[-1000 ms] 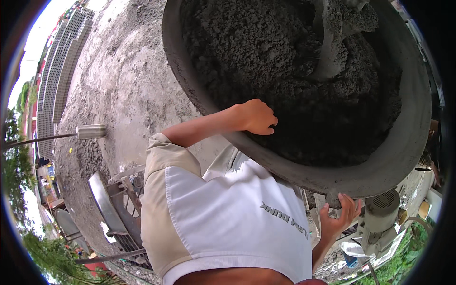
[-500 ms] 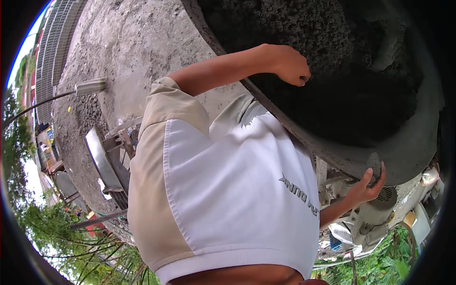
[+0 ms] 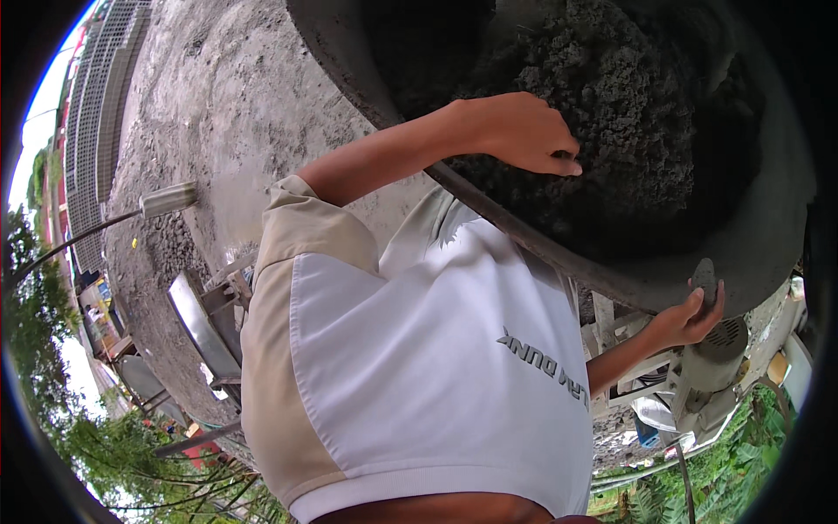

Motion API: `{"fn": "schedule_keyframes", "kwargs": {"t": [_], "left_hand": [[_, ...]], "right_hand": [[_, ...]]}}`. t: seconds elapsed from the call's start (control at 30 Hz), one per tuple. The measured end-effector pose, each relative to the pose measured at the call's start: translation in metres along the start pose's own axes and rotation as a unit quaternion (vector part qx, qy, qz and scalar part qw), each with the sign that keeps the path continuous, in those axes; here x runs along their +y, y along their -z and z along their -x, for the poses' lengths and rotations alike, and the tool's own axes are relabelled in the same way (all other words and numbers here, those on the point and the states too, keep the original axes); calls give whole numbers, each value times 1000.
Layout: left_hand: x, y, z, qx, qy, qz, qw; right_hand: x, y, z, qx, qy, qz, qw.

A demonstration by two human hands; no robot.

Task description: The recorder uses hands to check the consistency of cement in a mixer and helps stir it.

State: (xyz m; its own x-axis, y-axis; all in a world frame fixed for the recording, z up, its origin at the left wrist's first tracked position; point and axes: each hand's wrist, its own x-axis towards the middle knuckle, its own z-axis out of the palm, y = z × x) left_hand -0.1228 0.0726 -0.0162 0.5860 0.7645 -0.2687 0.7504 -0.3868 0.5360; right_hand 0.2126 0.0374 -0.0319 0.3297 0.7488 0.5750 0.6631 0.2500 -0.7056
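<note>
A big grey mixer drum (image 3: 768, 262) fills the top right, loaded with dark wet concrete mix (image 3: 646, 113). My left hand (image 3: 524, 131) reaches over the drum's rim (image 3: 489, 214) and lies on the mix. Its fingers are bent with the tips pressed into it, and whether they hold any is hidden. At the drum's lower right edge, my right hand (image 3: 685, 319) is closed around a short dark grey handle (image 3: 705, 278). My white and beige shirt (image 3: 419, 367) covers the middle of the view.
A grey motor housing (image 3: 711, 354) with a vent sits under the drum at right. A metal pan (image 3: 196, 323) on a frame stands at left, with a pipe end (image 3: 166, 199) above it. Rough sandy ground (image 3: 218, 96), a mesh fence (image 3: 96, 131) and greenery (image 3: 724, 476) surround them.
My left hand has gone from the drum's rim further in, onto the mix. My right hand, open below the drum a second ago, now grips the handle. The drum looks closer.
</note>
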Motion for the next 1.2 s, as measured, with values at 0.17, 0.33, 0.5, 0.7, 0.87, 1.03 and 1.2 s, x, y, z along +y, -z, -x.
{"fn": "schedule_keyframes", "kwargs": {"t": [0.17, 0.33, 0.5, 0.7, 0.87, 1.03, 1.2], "left_hand": [[-2, 4, -2, -33, 4, -6, 999], [-8, -2, 0, -27, -25, 17, 999], [-8, -6, 2, 8, -31, -14, 999], [-5, -4, -1, -5, 2, -14, 1000], [-8, -10, -1, -21, -10, -14, 1000], [-14, -5, -4, -106, -3, -72, 992], [-20, 30, -50, -151, -34, -213, 965]], "right_hand": [[1, 4, 1, 50, -17, 1, 999], [-1, 1, 1, 37, -43, -14, 998], [1, 4, 3, -7, -74, -24, 997], [10, 9, 2, -24, -33, -5, 999], [7, 1, 2, 14, -40, -24, 999], [2, 0, -1, 20, -63, -28, 997], [-2, -2, 2, 6, -86, -44, 995]]}}
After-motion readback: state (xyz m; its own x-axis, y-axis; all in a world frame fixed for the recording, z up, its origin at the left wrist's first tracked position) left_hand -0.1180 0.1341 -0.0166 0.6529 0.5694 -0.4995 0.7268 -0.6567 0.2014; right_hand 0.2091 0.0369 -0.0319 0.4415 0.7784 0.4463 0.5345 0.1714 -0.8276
